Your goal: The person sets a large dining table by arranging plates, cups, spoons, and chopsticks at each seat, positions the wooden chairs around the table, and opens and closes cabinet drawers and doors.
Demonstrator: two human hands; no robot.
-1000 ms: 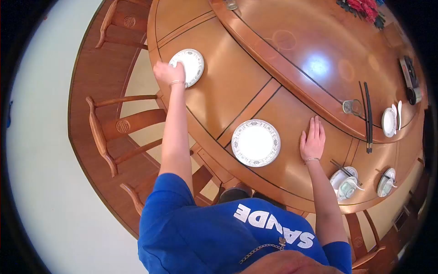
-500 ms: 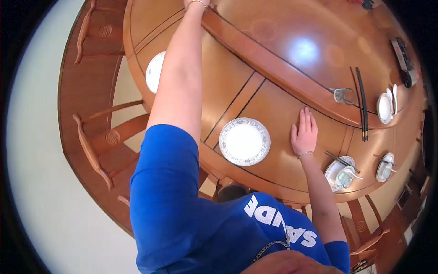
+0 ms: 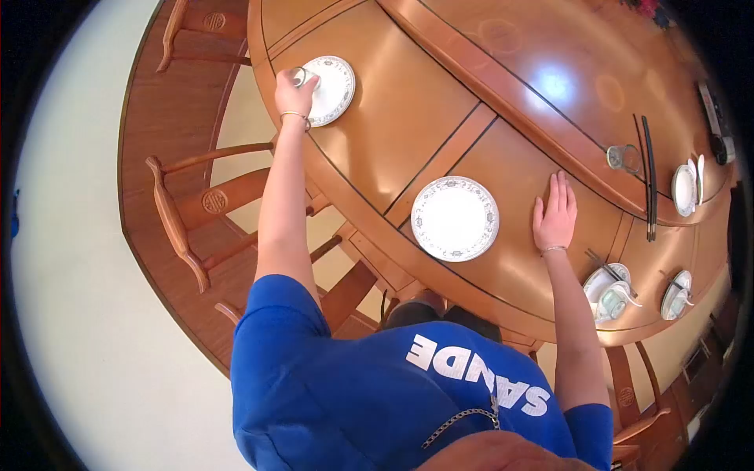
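My left hand (image 3: 294, 96) grips a small clear glass (image 3: 301, 77) over the left edge of a patterned white plate (image 3: 336, 88) at the upper left of the round table. Whether the glass touches the plate cannot be told. My right hand (image 3: 555, 220) lies flat on the wooden table, fingers stretched out, holding nothing. Between my hands, nearer the right one, sits a second patterned white plate (image 3: 455, 219) with nothing on it.
On the raised turntable (image 3: 503, 71) are a glass (image 3: 623, 158), black chopsticks (image 3: 650, 179) and a small dish (image 3: 684, 191) with spoons. Place settings (image 3: 605, 281) (image 3: 676, 296) stand at the right. Wooden chairs (image 3: 214, 202) line the left edge.
My left hand has come back from the far side of the table to the upper-left plate, now with a glass in it. My right hand stays flat on the table.
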